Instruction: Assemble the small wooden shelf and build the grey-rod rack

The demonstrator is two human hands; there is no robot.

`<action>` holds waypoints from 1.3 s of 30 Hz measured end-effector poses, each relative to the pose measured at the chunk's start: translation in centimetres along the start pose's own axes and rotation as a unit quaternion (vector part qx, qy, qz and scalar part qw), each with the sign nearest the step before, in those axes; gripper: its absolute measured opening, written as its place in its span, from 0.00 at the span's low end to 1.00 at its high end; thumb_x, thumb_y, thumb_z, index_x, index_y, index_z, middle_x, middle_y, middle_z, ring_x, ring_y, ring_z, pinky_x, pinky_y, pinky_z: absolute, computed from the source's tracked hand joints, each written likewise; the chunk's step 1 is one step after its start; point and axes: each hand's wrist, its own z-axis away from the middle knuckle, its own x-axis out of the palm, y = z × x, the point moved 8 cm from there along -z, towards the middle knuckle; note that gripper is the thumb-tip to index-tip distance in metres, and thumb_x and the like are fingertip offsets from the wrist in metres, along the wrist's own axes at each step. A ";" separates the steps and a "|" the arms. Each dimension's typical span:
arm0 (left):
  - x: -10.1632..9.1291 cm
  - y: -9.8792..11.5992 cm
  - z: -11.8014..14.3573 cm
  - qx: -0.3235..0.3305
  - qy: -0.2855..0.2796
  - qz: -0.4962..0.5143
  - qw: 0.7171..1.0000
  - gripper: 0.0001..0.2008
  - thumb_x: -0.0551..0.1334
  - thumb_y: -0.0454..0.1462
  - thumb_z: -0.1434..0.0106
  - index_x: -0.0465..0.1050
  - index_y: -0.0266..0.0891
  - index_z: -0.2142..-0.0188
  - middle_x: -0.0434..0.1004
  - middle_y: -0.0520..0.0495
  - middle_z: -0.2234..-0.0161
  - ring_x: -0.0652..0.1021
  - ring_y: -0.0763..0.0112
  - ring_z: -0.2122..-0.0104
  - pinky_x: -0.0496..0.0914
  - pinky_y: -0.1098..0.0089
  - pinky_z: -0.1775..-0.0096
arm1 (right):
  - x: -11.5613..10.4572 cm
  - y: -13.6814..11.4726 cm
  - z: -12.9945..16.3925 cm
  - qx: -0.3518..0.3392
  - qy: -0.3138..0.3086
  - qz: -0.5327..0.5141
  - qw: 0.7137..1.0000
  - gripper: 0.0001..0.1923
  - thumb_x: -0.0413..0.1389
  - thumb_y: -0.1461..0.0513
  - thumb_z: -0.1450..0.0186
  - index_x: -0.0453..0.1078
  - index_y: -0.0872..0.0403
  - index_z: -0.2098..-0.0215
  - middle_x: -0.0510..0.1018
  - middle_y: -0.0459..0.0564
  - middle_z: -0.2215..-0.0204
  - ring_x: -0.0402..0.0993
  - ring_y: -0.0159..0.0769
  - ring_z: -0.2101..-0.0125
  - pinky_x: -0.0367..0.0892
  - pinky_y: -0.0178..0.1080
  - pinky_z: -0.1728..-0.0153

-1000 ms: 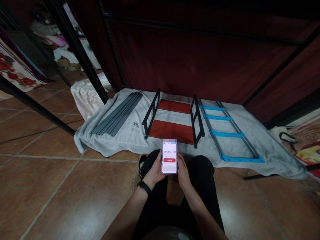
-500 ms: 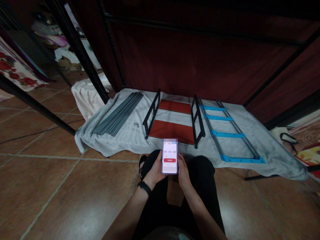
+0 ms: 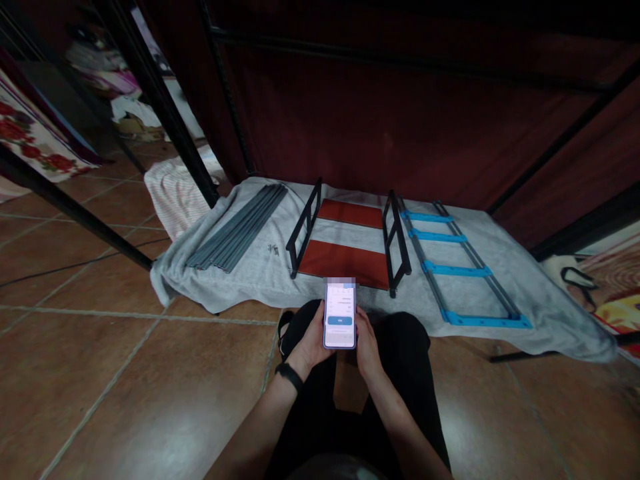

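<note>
Head view: slim white-cased smartphone with lit screen (image 3: 339,315) held upright in both hands, low centre, just above black-trousered knees (image 3: 400,347). Left hand (image 3: 313,340) cupping phone's left edge and back, fingers wrapped round the case; black wristband (image 3: 289,375) on left wrist. Right hand (image 3: 367,343) against phone's right edge, fingers curled behind the case, thumb near the lower right corner; cannot tell if thumb touches the screen. Blue button across the screen's middle, top strip of phone blurred.

Beyond the phone: grey cloth sheet (image 3: 525,280) spread on brown tiled floor (image 3: 100,373). On the cloth, left to right: bundle of long grey metal bars (image 3: 237,227) lying side by side at an angle; small cluster of tiny metal screws (image 3: 273,249) near the bars' lower end; two red rectangular boards (image 3: 345,260) lying flat between two black metal ladder-shaped side frames (image 3: 397,243) standing on edge; flat grey rail frame with four blue plastic crosspieces (image 3: 455,269) just right of the right black frame. Phone well apart from bars, near front edge of the nearer red board.

Behind: dark red fabric wall (image 3: 380,127) with black tubing. Upper left: black slanted poles (image 3: 160,107), striped white cloth bundle (image 3: 175,193) on floor.
</note>
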 end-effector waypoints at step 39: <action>-0.4 0.0 0.0 0.002 0.023 -0.026 0.999 0.33 0.54 0.57 0.32 0.73 0.32 0.43 0.82 0.36 0.55 0.82 0.55 0.56 0.75 0.60 0.53 | -0.3 0.2 0.4 0.015 0.001 0.009 1.000 0.30 0.63 0.54 0.45 0.73 0.49 0.44 0.80 0.48 0.49 0.76 0.47 0.49 0.70 0.45 0.48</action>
